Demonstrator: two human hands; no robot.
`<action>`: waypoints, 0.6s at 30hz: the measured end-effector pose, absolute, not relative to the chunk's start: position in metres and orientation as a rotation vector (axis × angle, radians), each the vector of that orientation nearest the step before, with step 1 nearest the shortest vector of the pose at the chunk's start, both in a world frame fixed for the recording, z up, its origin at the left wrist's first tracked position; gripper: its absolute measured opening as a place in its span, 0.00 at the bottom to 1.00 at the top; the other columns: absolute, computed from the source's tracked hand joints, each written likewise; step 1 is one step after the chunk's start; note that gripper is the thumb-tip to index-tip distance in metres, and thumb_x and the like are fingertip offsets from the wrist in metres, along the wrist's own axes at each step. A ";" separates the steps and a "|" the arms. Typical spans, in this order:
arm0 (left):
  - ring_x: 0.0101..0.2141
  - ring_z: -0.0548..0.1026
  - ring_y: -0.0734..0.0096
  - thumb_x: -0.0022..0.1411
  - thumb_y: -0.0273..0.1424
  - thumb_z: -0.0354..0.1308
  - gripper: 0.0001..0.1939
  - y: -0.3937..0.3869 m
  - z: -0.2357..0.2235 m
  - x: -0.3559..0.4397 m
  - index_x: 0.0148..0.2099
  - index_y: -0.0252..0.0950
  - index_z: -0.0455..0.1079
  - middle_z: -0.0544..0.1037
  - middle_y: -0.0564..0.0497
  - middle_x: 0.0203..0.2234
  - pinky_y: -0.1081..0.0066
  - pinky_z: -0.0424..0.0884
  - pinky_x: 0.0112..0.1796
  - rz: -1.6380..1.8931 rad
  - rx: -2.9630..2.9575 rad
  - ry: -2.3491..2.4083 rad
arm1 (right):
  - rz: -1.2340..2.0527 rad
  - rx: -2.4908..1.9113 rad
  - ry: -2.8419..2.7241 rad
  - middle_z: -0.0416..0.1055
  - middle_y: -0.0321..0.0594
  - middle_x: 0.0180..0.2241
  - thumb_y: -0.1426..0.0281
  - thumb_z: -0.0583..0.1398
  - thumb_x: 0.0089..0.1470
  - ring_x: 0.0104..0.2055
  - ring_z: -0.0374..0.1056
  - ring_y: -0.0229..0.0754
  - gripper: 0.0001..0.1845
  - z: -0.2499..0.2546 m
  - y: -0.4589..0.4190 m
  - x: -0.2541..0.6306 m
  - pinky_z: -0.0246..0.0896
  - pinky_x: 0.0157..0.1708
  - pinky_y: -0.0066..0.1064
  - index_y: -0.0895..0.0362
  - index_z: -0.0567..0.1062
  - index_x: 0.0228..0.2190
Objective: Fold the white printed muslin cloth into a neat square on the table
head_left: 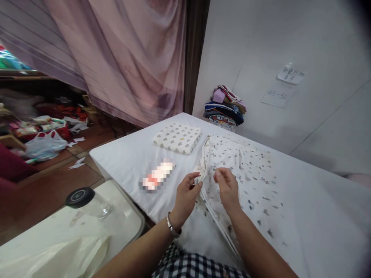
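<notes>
A white cloth (pixel 252 170) with small grey and brown prints lies spread over the white-covered table. My left hand (pixel 187 197), with a bracelet on its wrist, pinches the cloth's left edge between thumb and fingers. From there the hem hangs down toward my body. My right hand (pixel 228 189) is just to the right, over the cloth, its thumb and fingers curled together. Whether anything thin is between them cannot be made out. Beyond my hands sits a folded cream cloth (pixel 177 138) with a grey print.
A blurred-out object (pixel 158 175) lies left of my hands on the table cover (pixel 124 154). A clear jar with a black lid (pixel 80 197) lies on a white side table (pixel 121 227). Folded clothes (pixel 224 108) are stacked by the wall. A pink curtain (pixel 139 58) hangs behind.
</notes>
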State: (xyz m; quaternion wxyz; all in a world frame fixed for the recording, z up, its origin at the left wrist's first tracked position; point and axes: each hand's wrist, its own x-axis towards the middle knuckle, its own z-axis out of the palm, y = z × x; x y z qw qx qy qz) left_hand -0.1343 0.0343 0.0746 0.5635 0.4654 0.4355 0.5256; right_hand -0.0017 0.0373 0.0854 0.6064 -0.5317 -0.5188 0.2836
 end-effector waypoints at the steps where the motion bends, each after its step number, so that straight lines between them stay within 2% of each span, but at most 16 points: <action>1: 0.24 0.67 0.77 0.53 0.35 0.58 0.17 0.034 0.074 -0.134 0.45 0.36 0.66 0.74 0.54 0.27 0.75 0.64 0.27 1.242 1.121 1.043 | 0.707 -1.248 -1.256 0.63 0.32 0.21 0.59 0.56 0.54 0.25 0.59 0.36 0.13 0.086 0.031 0.001 0.55 0.26 0.28 0.56 0.69 0.27; 3: 0.25 0.68 0.77 0.54 0.35 0.57 0.16 0.032 0.073 -0.131 0.46 0.37 0.66 0.75 0.53 0.28 0.75 0.64 0.29 1.267 1.203 1.070 | 0.801 -1.271 -1.360 0.59 0.30 0.18 0.59 0.57 0.53 0.22 0.55 0.34 0.14 0.085 0.020 0.003 0.52 0.22 0.27 0.56 0.68 0.24; 7: 0.34 0.71 0.70 0.56 0.33 0.56 0.15 0.026 0.071 -0.126 0.46 0.40 0.69 0.75 0.50 0.36 0.72 0.66 0.35 1.297 1.451 1.121 | 0.886 -1.267 -1.369 0.62 0.31 0.21 0.58 0.58 0.51 0.24 0.58 0.35 0.14 0.076 0.014 0.001 0.54 0.24 0.26 0.56 0.67 0.25; 10: 0.40 0.71 0.66 0.54 0.32 0.57 0.16 0.023 0.071 -0.126 0.47 0.41 0.70 0.75 0.48 0.40 0.69 0.66 0.40 1.285 1.524 1.115 | 0.919 -1.268 -1.304 0.59 0.30 0.20 0.57 0.59 0.50 0.23 0.56 0.34 0.15 0.070 0.019 0.000 0.53 0.23 0.26 0.56 0.65 0.24; 14: 0.42 0.72 0.66 0.52 0.30 0.58 0.18 0.025 0.071 -0.127 0.47 0.40 0.69 0.75 0.48 0.42 0.68 0.66 0.42 1.214 1.426 1.012 | 0.933 -1.237 -1.237 0.54 0.28 0.19 0.58 0.58 0.51 0.23 0.53 0.33 0.17 0.064 0.023 0.000 0.50 0.24 0.26 0.56 0.62 0.21; 18: 0.44 0.72 0.64 0.49 0.29 0.60 0.17 0.028 0.072 -0.129 0.44 0.37 0.69 0.75 0.46 0.43 0.68 0.67 0.43 1.187 1.190 0.916 | 0.985 -1.175 -1.230 0.54 0.29 0.21 0.57 0.57 0.51 0.24 0.52 0.34 0.16 0.061 0.022 0.000 0.50 0.24 0.26 0.56 0.62 0.22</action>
